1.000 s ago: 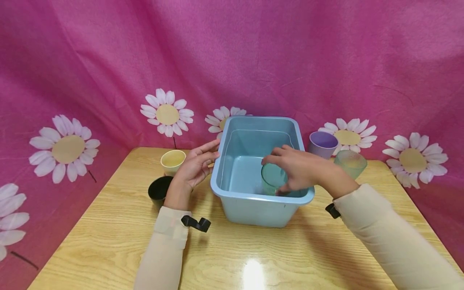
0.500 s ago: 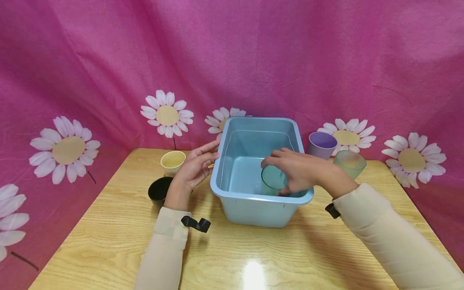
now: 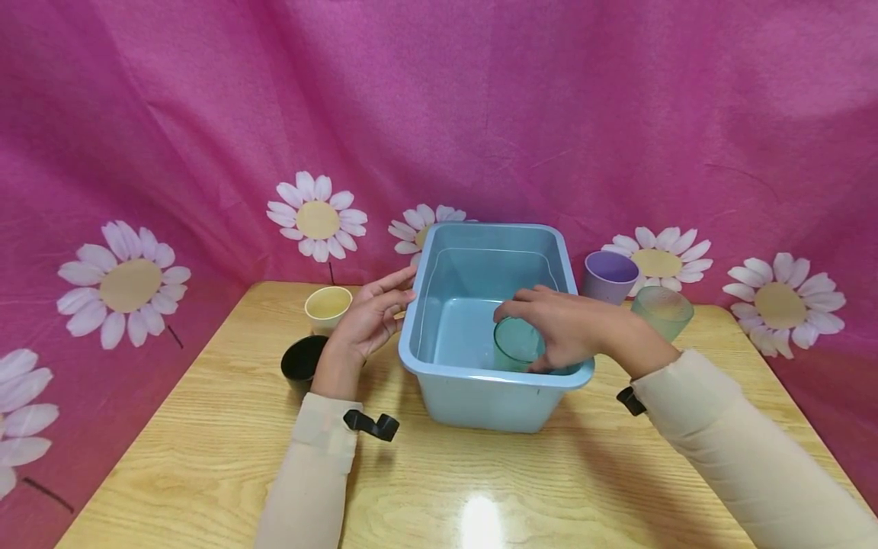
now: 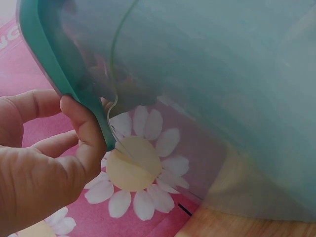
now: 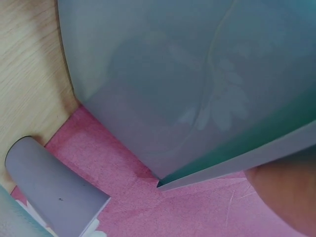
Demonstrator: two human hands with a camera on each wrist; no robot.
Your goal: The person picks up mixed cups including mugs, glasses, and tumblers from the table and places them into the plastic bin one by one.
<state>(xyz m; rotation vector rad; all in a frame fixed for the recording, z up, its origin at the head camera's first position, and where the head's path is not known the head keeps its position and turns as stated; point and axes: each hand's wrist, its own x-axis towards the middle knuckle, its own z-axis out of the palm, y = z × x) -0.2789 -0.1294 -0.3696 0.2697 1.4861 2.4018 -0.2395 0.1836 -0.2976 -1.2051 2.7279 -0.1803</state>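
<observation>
Yellow-brown wood makes the desk (image 3: 411, 496), and the blue tub (image 3: 480, 373) sits by the middle of its back edge. My right grip (image 3: 569, 328) reaches over the tub's right edge, palm down, thumb near me, holding the green cup (image 3: 516, 341). My left grip (image 3: 368, 319) pinches the tub's left rim, farther from the cup. That cup is inside, by the near right corner, under my right fingers, mouth up.

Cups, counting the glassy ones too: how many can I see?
5. Yellow cup and black cup, left of the tub; green cup inside it, in the right hand; purple cup and frosted cup, to its right. Others might be hidden.
</observation>
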